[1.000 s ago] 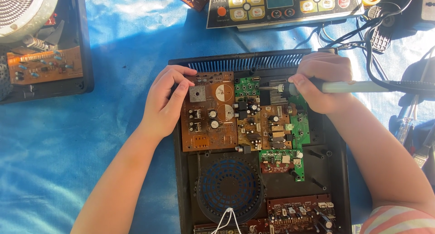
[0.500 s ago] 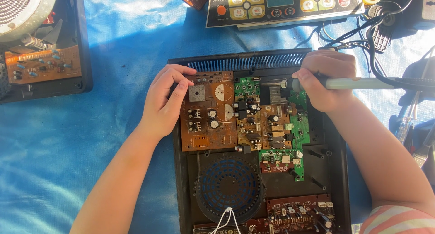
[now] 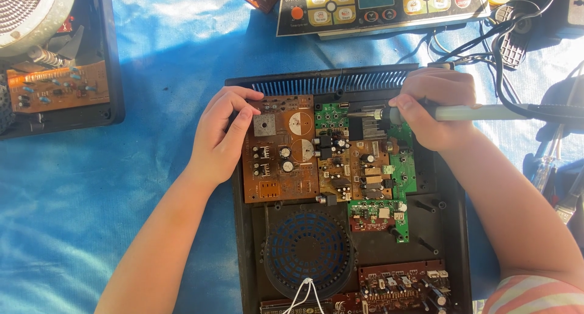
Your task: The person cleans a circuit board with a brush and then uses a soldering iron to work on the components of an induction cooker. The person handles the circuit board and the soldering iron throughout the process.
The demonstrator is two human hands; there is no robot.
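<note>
Since a second ago, the iron [image 3: 426, 112] has risen slightly, its tip over the boards [image 3: 328, 150] inside the black case [image 3: 447, 229]. Right hand [image 3: 439, 109] fingers wrap it; left hand [image 3: 223, 133] fingers pinch the brown board's corner.

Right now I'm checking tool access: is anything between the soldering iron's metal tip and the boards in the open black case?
Nothing visible. The soldering iron in the right hand has its tip over the small green circuit board, beside the black finned heat sink.

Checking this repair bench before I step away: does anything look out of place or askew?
Yes: the brown board sits tilted in the open case, and the control panel lies detached above it.
</note>
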